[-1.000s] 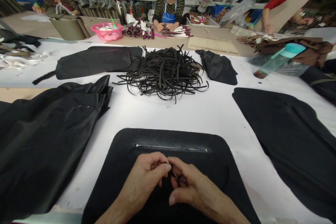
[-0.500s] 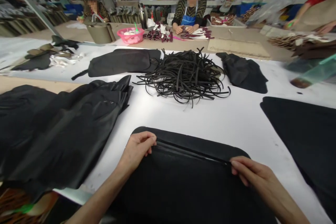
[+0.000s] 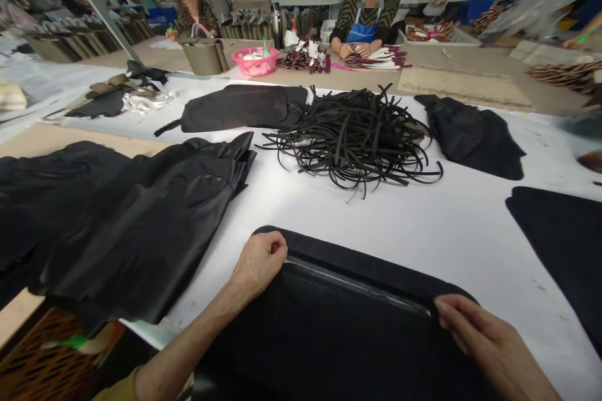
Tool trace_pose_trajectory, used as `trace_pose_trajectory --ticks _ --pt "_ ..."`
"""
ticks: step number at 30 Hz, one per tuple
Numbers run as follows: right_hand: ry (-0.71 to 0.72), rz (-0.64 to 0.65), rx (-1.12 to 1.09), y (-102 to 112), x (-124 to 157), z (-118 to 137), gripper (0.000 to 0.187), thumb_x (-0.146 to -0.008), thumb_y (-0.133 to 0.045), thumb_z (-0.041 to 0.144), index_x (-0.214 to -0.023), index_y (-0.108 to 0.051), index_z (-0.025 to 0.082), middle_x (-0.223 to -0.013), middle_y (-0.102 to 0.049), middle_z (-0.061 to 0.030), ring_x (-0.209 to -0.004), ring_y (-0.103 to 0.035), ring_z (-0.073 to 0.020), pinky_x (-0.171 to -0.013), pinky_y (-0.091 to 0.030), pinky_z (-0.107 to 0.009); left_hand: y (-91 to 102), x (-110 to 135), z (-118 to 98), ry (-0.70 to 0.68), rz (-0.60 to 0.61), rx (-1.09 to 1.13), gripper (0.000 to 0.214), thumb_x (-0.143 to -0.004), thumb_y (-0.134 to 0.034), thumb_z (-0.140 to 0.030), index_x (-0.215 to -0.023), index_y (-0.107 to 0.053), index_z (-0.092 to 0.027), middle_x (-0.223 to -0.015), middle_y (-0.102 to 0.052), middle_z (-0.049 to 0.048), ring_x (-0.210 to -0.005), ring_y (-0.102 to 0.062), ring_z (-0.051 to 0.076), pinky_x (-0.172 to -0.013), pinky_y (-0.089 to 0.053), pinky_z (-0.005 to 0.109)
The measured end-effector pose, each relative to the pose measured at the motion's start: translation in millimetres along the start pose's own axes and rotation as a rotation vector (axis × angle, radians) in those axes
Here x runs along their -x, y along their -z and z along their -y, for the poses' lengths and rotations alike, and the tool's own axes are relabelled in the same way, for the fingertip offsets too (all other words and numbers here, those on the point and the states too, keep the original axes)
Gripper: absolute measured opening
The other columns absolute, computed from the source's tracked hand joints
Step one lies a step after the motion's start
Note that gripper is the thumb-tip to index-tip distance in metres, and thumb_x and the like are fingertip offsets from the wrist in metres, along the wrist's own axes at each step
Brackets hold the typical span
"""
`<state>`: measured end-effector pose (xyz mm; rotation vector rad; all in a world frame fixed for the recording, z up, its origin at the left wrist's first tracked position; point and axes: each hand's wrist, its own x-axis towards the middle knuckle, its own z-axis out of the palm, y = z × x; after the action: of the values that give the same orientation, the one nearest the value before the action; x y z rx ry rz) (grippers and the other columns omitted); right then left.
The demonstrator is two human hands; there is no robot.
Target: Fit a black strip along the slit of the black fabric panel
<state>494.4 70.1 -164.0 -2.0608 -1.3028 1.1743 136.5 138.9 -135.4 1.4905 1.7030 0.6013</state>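
A black leather-like panel lies in front of me, its far edge rounded at the corners. A thin black strip runs across it near that edge, beside a shiny line. My left hand is closed in a pinch at the strip's left end, resting on the panel. At the right end, thumb and fingers of my right hand are pinched together on the strip. The fingertips partly hide both ends. Beyond the panel lies a tangled pile of black strips.
Black sheets drape over the table's left edge, above an orange crate. More black panels lie at right. Across the white table, a co-worker in a blue apron handles maroon and white pieces near a pink basket.
My view has turned a little left, so the scene sits further right. The strip has come down along the shiny line, more of which now shows. Both hands keep their pinch at the ends.
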Motion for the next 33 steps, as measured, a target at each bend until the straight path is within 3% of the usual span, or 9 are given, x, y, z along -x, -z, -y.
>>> trace_pose_trajectory --ticks 9,33 --pt "-0.122 0.009 -0.011 -3 2 8 0.052 -0.071 -0.05 0.074 -0.078 -0.054 0.023 -0.059 -0.045 0.0017 -0.053 -0.04 -0.0175 -0.046 -0.031 -0.028 3.3 -3 -1 0.033 0.048 -0.139 0.014 -0.067 -0.047 -0.012 -0.058 -0.054 -0.019 -0.052 -0.049 -0.0044 -0.053 -0.047 0.014 -0.051 -0.028 0.024" --pt "-0.005 -0.044 0.006 -6 6 21 0.037 -0.082 -0.048 0.055 -0.069 -0.051 0.021 -0.058 -0.041 0.0031 -0.053 -0.037 -0.0152 -0.048 -0.026 -0.028 0.2 -4 -4 0.032 0.07 -0.377 0.012 -0.071 -0.047 -0.016 -0.06 -0.05 -0.021 -0.053 -0.05 -0.0055 -0.055 -0.048 0.015 -0.052 -0.028 0.025"
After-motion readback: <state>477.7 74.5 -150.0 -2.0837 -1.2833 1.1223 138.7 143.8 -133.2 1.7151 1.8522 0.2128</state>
